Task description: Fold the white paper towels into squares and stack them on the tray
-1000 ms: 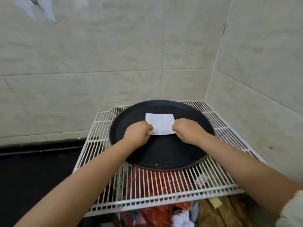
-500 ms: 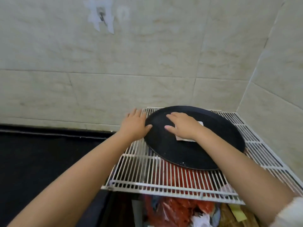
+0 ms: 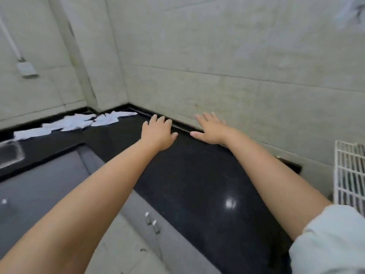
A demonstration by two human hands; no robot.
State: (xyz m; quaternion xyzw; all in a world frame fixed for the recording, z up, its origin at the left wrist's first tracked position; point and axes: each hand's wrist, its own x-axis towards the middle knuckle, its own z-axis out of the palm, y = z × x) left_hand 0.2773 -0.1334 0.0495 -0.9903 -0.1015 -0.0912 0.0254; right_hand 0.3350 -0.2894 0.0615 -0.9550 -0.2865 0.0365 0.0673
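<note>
white paper towels (image 3: 79, 122) lie loose along the counter's (image 3: 197, 184) far left edge (blurred, no writing i can read). my left hand (image 3: 158, 133) and right hand (image 3: 212, 130) are spread, holding nothing. wire rack (image 3: 349, 175) cut off right.

Two hands (image 3: 158, 133), one wire rack (image 3: 349, 175), several paper towels (image 3: 77, 123).

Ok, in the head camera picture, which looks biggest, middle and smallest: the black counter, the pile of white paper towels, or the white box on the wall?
1. black counter, by far the biggest.
2. pile of white paper towels.
3. white box on the wall, smallest.
Both smaller things sit far from the camera, so real sizes stay unsure.
</note>
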